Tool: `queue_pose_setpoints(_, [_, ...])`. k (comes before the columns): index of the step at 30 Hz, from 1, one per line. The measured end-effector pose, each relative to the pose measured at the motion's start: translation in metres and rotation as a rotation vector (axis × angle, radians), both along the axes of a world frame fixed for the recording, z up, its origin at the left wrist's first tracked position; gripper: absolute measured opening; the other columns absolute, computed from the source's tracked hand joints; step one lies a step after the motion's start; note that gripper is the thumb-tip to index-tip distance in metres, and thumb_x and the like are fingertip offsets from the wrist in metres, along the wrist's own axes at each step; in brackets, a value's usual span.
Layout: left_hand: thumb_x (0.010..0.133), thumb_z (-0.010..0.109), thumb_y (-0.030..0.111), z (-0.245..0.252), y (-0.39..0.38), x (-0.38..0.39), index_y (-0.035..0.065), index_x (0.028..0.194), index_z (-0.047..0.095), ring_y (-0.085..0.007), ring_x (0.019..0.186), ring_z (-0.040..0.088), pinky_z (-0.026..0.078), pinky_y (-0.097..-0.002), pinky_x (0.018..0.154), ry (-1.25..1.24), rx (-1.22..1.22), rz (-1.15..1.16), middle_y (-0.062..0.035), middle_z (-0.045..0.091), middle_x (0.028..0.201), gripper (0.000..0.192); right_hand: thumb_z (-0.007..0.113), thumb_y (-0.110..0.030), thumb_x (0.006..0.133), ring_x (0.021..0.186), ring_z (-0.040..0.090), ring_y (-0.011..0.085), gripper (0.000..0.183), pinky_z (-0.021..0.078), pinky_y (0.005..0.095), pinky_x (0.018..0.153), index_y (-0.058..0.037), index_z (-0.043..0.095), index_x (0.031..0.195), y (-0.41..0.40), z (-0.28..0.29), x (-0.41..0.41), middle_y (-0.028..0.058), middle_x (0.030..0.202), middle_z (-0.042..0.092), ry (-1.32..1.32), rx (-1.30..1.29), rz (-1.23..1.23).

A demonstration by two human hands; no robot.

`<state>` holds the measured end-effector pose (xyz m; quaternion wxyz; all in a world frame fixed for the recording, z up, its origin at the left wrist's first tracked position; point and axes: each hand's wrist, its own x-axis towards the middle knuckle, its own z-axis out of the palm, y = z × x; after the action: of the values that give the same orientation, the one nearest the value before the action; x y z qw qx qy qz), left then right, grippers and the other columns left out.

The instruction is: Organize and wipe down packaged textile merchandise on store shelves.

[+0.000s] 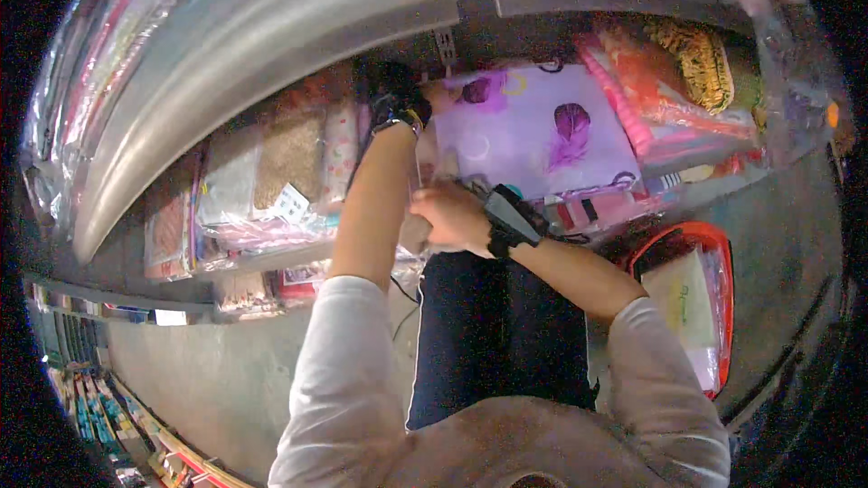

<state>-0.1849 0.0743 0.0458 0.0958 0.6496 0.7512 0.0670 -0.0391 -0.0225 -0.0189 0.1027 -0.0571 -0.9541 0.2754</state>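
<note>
On a shelf before me lies a flat lilac fabric pack (515,142) printed with purple feathers and rings. My left hand (437,96) reaches deep onto the shelf at the pack's left edge; its fingers are blurred and partly hidden behind the wrist, which wears a black device. My right hand (451,217), with a grey and black device on its wrist, is at the shelf's front edge, just below the lilac pack's left corner. Its fingers are curled, and whether they grip something is unclear. Left of my left arm are a brown textile in clear plastic (291,163) and a floral pack (341,149).
An orange-red rimmed basket (729,305) holding plastic-wrapped packs stands on the floor at right. Pink and orange packs (651,95) lie at the shelf's right. A curved metal shelf (271,47) overhangs above. Lower shelving with goods (108,413) runs along the lower left.
</note>
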Motion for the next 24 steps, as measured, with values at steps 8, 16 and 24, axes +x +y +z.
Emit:
queue_pose_setpoints(8, [0.073, 0.05, 0.032, -0.004, 0.007, 0.012, 0.0043, 0.085, 0.059, -0.0311, 0.073, 0.054, 0.042, -0.038, 0.068, 0.008, 0.028, 0.014, -0.017, 0.056, 0.08, 0.031, 0.062, -0.013, 0.055, 0.083, 0.052, 0.0296, 0.029, 0.0424, 0.0364, 0.072, -0.0022, 0.054, 0.08, 0.062, 0.012, 0.018, 0.0145, 0.081, 0.054, 0.287, 0.32, -0.52])
queue_pose_setpoints(16, [0.072, 0.05, 0.033, -0.01, 0.001, 0.001, 0.0049, 0.086, 0.058, -0.0308, 0.075, 0.053, 0.042, -0.038, 0.069, 0.006, 0.093, 0.073, -0.0166, 0.056, 0.082, 0.033, 0.058, -0.012, 0.054, 0.083, 0.051, 0.0288, 0.019, 0.0415, 0.0361, 0.071, -0.004, 0.056, 0.072, -0.004, 0.005, 0.044, 0.0106, 0.081, 0.054, 0.046, 0.157, -0.049])
queue_pose_setpoints(24, [0.072, 0.05, 0.035, -0.009, -0.001, 0.003, 0.0056, 0.087, 0.058, -0.0305, 0.077, 0.053, 0.041, -0.0381, 0.071, -0.009, 0.07, 0.041, -0.0162, 0.056, 0.084, 0.034, 0.061, -0.02, 0.059, 0.084, 0.051, 0.0294, 0.03, 0.0423, 0.0391, 0.072, -0.0036, 0.057, 0.084, 0.048, 0.048, 0.015, 0.0117, 0.091, 0.054, 0.183, 0.133, -0.538])
